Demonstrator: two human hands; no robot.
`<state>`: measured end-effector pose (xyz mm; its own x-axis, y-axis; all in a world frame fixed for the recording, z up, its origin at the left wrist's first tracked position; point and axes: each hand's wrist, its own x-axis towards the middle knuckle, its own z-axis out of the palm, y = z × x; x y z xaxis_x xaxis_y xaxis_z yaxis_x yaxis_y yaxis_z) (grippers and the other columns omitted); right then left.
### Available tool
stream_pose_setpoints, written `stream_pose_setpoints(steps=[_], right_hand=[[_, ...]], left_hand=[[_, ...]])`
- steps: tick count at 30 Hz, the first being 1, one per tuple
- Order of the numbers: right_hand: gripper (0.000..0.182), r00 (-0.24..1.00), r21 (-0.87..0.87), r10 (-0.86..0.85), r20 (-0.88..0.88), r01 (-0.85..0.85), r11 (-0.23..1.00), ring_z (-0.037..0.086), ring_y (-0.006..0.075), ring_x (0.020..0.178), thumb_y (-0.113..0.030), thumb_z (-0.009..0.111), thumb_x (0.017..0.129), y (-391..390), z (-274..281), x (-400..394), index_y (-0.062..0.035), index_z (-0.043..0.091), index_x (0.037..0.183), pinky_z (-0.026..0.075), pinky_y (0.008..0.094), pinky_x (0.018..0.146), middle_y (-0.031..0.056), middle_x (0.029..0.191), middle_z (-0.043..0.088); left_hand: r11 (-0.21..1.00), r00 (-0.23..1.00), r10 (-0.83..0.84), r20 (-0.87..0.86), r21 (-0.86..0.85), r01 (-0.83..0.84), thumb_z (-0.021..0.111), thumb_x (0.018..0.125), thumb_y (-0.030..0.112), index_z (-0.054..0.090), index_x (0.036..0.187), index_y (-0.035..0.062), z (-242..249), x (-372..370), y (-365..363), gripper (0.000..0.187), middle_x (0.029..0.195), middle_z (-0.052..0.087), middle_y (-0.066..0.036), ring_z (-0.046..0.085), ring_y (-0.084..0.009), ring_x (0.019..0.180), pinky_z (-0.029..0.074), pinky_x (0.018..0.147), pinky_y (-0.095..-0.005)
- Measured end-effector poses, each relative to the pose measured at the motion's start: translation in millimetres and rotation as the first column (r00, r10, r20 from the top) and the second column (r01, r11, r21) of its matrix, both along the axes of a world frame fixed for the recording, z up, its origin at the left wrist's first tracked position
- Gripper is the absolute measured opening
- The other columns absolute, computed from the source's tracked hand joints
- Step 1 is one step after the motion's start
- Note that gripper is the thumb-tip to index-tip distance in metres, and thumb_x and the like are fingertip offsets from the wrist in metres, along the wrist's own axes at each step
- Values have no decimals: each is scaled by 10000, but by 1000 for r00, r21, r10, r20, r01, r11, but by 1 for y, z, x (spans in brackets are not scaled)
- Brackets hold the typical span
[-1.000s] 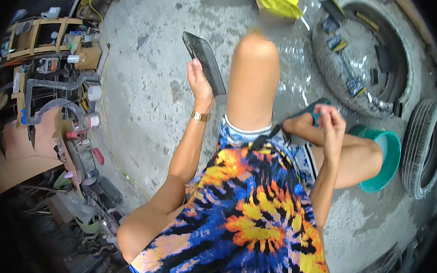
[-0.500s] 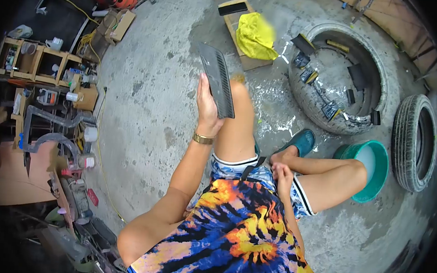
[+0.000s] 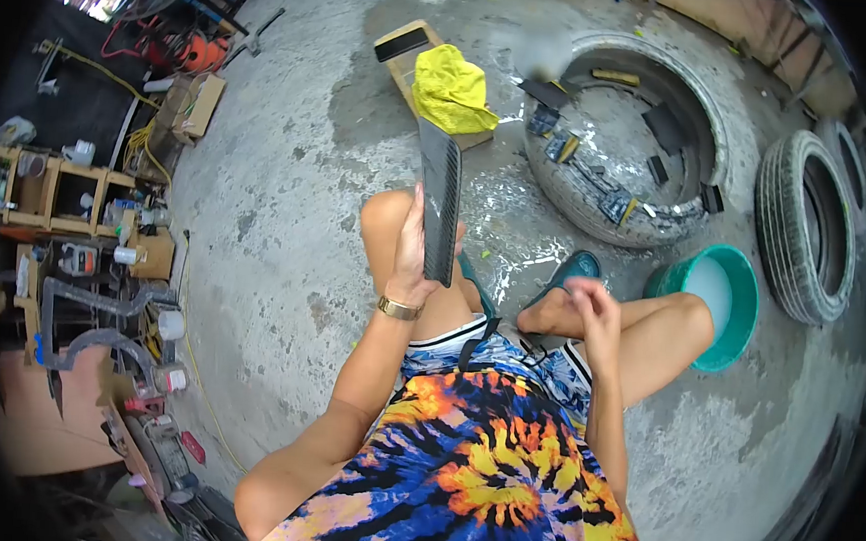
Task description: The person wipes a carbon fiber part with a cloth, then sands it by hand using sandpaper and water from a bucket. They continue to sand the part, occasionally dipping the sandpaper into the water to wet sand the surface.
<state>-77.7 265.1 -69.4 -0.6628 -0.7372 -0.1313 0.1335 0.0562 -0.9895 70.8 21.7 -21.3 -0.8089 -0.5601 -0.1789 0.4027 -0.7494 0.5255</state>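
My left hand [image 3: 413,259], with a gold watch [image 3: 398,309] at its wrist, holds a dark panel [image 3: 438,206] with a carbon-weave pattern above my bent leg. The panel is seen nearly edge-on. My right hand [image 3: 594,315] is raised over my other leg, its fingers bent and apart, with nothing visible between them. Beyond the panel's far end, a yellow cloth [image 3: 453,88] lies on a wooden board [image 3: 403,68], beside a black phone [image 3: 401,43].
At the right, a large tire [image 3: 622,223] lies flat with black pieces and sanding blocks on it. Another tire [image 3: 778,227] stands farther right. A green basin [image 3: 744,329] of cloudy water is beside my knee. Wooden shelves [image 3: 51,193] line the left.
The panel has turned more upright and moved slightly lower in view. My right hand has lifted away from my lap. My left-side knee has shifted left, and the whole view has shifted.
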Motion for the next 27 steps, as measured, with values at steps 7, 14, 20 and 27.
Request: stream_pose_setpoints(steps=[7,14,20,27], right_hand=[[207,987,-140,128,99,-114,984,592,103,869,-162,567,950,-68,42,-14,-16,658,1065,473,250,754,33,1006,661],[270,930,-208,246,271,-193,959,591,96,887,-193,570,952,-72,40,-15,-4,637,1133,477,254,783,48,1053,655],[340,877,-338,365,313,-257,906,584,98,984,-211,571,956,-63,9,-10,-31,588,1243,484,277,835,20,1086,646],[324,779,-343,297,552,-113,933,618,101,983,-204,593,942,-59,7,-3,-39,597,1222,485,265,876,22,1049,664]], left_hand=[[960,952,-274,-137,27,280,399,1005,463,590,1076,85,-26,2,25,429,837,632,-31,590,-97,586,478,439,-229],[941,865,-333,375,194,278,379,980,551,564,854,147,-7,-2,58,462,596,380,34,323,-75,398,237,320,-218],[832,845,-531,68,233,504,404,998,481,566,1075,124,-44,5,66,400,773,546,10,428,-75,458,327,350,-203],[922,853,-386,352,162,351,376,1013,463,588,1094,83,-39,-12,92,442,769,617,-7,569,-83,530,446,431,-194]])
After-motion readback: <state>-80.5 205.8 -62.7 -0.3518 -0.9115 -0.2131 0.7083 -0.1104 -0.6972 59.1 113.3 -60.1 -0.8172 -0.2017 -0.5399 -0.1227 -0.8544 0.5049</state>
